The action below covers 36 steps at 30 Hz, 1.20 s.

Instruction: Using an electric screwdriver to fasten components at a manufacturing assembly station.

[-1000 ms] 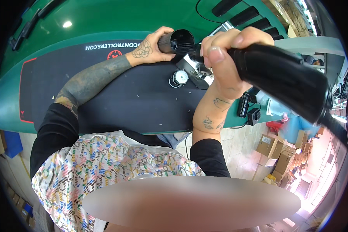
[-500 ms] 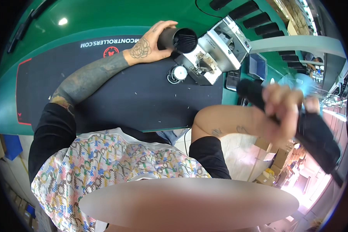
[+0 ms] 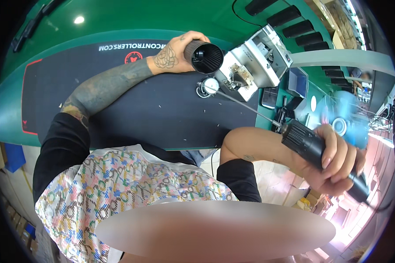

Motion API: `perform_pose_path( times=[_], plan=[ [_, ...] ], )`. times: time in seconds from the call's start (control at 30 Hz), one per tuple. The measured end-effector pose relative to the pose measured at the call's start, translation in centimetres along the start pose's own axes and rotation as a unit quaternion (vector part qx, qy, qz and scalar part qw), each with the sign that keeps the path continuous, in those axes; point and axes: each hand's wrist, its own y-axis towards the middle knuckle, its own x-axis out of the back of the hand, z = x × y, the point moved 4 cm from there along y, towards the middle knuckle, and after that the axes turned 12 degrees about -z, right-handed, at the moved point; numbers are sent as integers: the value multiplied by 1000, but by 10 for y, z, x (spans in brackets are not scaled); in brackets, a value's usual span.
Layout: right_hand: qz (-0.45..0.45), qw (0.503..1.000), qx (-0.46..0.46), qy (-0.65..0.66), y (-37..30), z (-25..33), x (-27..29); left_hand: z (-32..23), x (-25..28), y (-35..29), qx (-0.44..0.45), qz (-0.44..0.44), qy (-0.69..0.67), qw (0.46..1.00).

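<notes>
My left hand [image 3: 177, 55] is wrapped around a dark hollow cylinder [image 3: 205, 57] with a ridged inside, its open end facing me. On the right, my right hand [image 3: 335, 164] grips a black corded electric screwdriver [image 3: 303, 139]. The screwdriver's long thin bit [image 3: 250, 108] reaches up and left over the mat toward a silver box-shaped machine [image 3: 255, 59]. Beside that machine lies a small round white-faced object [image 3: 209, 86] with a wire loop at its edge. Whether the bit tip touches anything, I cannot tell.
A black mat [image 3: 136, 105] with red edging covers the green bench, with several tiny white bits on it. Dark cylinders [image 3: 284, 15] line the far right edge. Near the machine stand a dark bin [image 3: 297, 82] and a phone-like slab [image 3: 269, 97]. A grey curved bar [image 3: 342, 59] crosses the right side.
My right hand has moved down, and the screwdriver has turned so its bit points toward the machine. My left hand keeps the cylinder, whose open end now faces me more. The view has shifted slightly.
</notes>
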Motion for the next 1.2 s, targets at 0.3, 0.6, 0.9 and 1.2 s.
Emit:
perform_pose_path(
  times=[0.3, 0.6, 0.9, 1.2],
  plan=[
    [107, 952, 5, -286, -10, -89, -8, 1, -1, -2, 15, 4, -26, 1000],
    [44, 931, -39, -360, -4, -105, -2, 1, 1, -2, 16, 5, -3, 1000],
    [108, 922, 7, -372, -7, -106, -6, -6, 4, 5, 45, 32, 35, 998],
    [12, 972, -62, -228, 9, -23, 12, 2, 159, 68, 183, 174, 723, 643]
  ],
)
